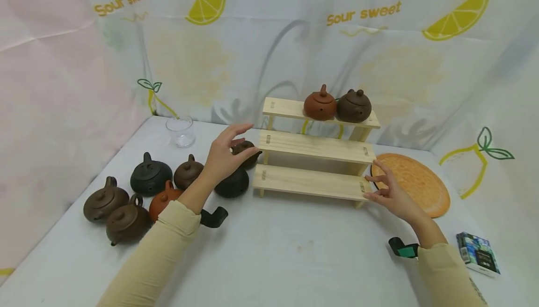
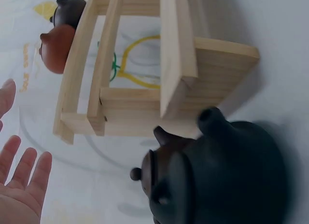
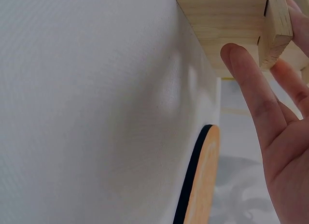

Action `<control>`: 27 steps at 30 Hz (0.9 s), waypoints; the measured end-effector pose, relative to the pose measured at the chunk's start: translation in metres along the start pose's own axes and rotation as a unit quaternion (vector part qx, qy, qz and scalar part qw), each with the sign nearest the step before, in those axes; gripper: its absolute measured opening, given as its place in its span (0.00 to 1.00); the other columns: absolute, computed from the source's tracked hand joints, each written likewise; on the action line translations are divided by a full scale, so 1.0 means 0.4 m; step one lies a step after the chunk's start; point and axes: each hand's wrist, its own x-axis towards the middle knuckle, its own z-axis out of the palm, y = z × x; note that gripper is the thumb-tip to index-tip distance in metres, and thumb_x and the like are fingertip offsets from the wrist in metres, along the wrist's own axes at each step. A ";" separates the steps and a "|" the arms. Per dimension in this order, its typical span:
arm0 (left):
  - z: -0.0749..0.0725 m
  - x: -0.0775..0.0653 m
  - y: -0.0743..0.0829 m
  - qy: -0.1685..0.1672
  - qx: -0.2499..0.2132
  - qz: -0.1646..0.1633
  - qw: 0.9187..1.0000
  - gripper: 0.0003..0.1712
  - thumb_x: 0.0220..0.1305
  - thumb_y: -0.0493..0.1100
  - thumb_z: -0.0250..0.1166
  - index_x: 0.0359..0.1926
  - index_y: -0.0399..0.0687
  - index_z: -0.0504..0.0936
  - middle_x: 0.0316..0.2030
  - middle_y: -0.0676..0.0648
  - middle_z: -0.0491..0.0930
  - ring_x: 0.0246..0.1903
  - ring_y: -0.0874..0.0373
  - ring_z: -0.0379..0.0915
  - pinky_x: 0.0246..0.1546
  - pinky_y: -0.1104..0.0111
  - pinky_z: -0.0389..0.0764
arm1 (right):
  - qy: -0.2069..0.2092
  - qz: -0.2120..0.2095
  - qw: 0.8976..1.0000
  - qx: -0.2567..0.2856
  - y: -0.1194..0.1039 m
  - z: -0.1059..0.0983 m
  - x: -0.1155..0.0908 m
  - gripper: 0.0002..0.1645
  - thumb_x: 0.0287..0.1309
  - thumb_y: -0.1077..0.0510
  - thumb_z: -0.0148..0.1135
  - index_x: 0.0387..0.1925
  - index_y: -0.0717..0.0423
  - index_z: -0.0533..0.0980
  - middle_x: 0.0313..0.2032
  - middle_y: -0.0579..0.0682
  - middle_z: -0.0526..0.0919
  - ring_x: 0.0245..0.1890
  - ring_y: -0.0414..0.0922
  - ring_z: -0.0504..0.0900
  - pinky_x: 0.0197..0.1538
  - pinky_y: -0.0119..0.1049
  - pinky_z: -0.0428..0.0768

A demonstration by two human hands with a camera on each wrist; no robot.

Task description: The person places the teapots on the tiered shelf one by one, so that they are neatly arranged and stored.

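Note:
A three-tier wooden display shelf (image 1: 311, 183) stands mid-table. My right hand (image 1: 393, 192) holds the right end of its lowest plank, with the thumb at the front corner and fingers farther back. My left hand (image 1: 225, 155) hovers by the shelf's left end, fingers spread and holding nothing. Under and behind it are a black teapot (image 1: 232, 184) and a small dark brown teapot (image 1: 248, 159), both large in the left wrist view. On the top tier sit a reddish-brown teapot (image 1: 320, 105) and a dark brown teapot (image 1: 354, 107), side by side.
More teapots cluster at left: a black one (image 1: 150, 176), an orange-red one (image 1: 163, 199) and several brown ones (image 1: 126, 222). A clear glass cup (image 1: 181, 134) stands behind them. Right of the shelf lie a round orange board (image 1: 414, 183) and a small box (image 1: 477, 253).

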 end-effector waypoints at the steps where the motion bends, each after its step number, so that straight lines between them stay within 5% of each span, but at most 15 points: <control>1: -0.005 -0.009 -0.002 -0.001 0.005 -0.005 1.000 0.29 0.53 0.36 0.70 0.58 0.42 0.74 0.55 0.45 0.72 0.54 0.51 0.69 0.49 0.61 0.75 | 0.000 0.002 1.000 -0.001 -0.001 0.000 -0.001 0.54 0.56 0.69 0.61 0.72 0.50 0.37 0.52 0.73 0.65 0.32 0.40 0.79 0.36 0.27 0.77; 11: -0.051 -0.073 -0.021 -0.052 0.055 -0.055 0.996 0.31 0.51 0.37 0.72 0.57 0.39 0.73 0.51 0.42 0.73 0.50 0.49 0.70 0.48 0.57 0.75 | 0.000 -0.008 1.000 -0.004 -0.002 0.002 -0.006 0.55 0.55 0.71 0.61 0.71 0.50 0.36 0.52 0.73 0.64 0.32 0.38 0.79 0.36 0.26 0.77; 27: -0.083 -0.126 -0.053 -0.179 0.129 -0.183 0.958 0.38 0.47 0.48 0.75 0.59 0.43 0.72 0.58 0.36 0.66 0.57 0.41 0.62 0.55 0.48 0.64 | -0.005 -0.014 1.000 0.005 -0.003 0.005 -0.002 0.55 0.55 0.72 0.60 0.71 0.51 0.36 0.53 0.74 0.63 0.31 0.38 0.79 0.35 0.27 0.78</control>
